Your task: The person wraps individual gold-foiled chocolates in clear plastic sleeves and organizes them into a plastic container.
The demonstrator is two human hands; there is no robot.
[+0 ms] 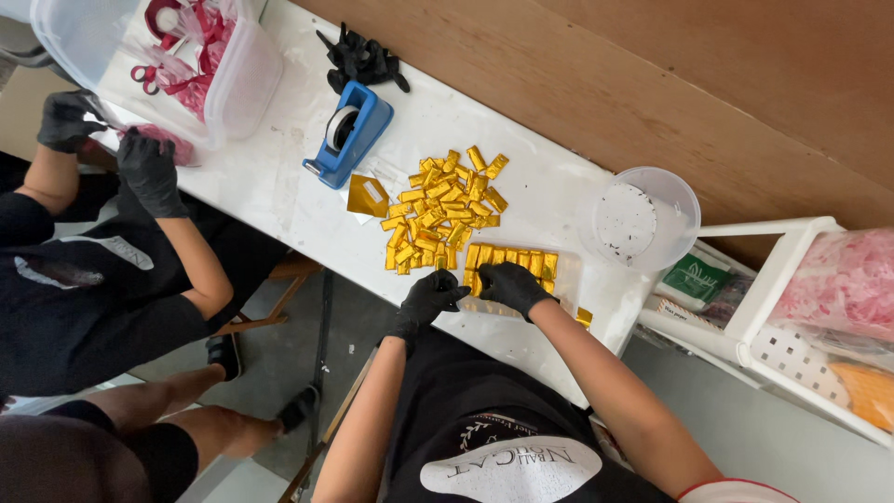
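Observation:
Both of my hands wear black gloves. My left hand (428, 300) and my right hand (512, 284) meet fingertip to fingertip at the left end of a shallow clear tray (565, 279). The tray lies near the front edge of the white table (279, 200) and holds neat rows of gold-wrapped pieces (521, 261). The fingers of both hands are curled over the rows, and they hide whether a piece is pinched between them. Just beyond the tray lies a loose pile of gold-wrapped pieces (447, 210).
On the table stand a blue tape dispenser (349, 130), spare black gloves (363, 61), a round clear tub (643, 219) and a clear bin (247, 79) holding red ribbon and scissors. A co-worker's gloved hands (149, 168) work at the left. A white shelf cart (773, 279) stands at the right.

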